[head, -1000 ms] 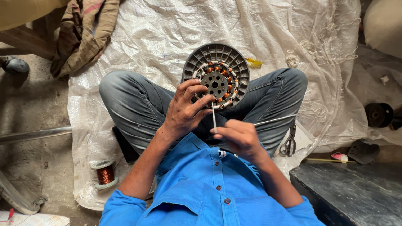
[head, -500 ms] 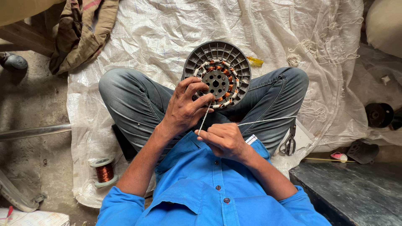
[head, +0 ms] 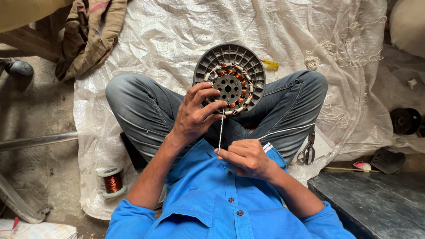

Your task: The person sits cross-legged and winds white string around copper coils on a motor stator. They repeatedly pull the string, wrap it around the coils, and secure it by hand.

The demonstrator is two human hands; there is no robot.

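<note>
— Step in hand?

— Lacing the windings, by the look of it: drawing a white string (head: 220, 130) taut, straight down from the lower edge of the coil ring on a fan stator (head: 230, 84).

— Held how?

— Left hand (head: 195, 117) clamped on the stator's near rim, with thumb and fingers curled over the coils. Right hand (head: 248, 158) closed on the string's lower end in a pinch of thumb and forefinger, just below the left.

— And resting where?

— In the lap, between crossed legs in grey jeans (head: 146, 110), tilted up toward the face, over a white woven sheet (head: 155, 40).

— Demands of the next move?

— Probably even tension on the string, a firm left grip against the pull, and care not to scrape the copper.

— Looks of the thing?

— Round and dark grey, with a ribbed outer band like short spokes. Inside that, a ring of copper-orange coils partly bound in pale wrap. At the centre, a dark hub full of small holes.

— Anything close by?

— A spool of copper wire (head: 113, 180) on the floor beside the left knee. Scissors (head: 307, 150) just beside the right thigh.
</note>
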